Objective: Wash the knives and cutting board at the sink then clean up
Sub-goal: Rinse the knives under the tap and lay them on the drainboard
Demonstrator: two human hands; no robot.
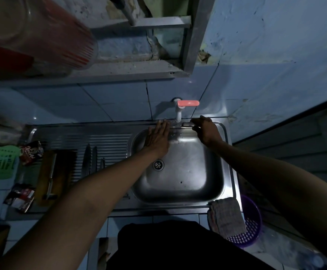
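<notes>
At the lower right of the frame, a grey cloth point(226, 217) hangs over the front rim of the steel sink point(180, 178), above a purple basket point(250, 230). At centre left, the wooden cutting board point(50, 176) lies on the ribbed drainboard with a knife point(50, 178) on it, and two more knives point(90, 160) lie just beside it. Further up, the left hand point(157, 139) lies flat, fingers straight, on the basin's far wall. The right hand point(207, 131) curls its fingers round a small dark object point(186, 124) at the back rim; what it is cannot be told. Between them hangs the white tap point(179, 112) with its pink handle.
</notes>
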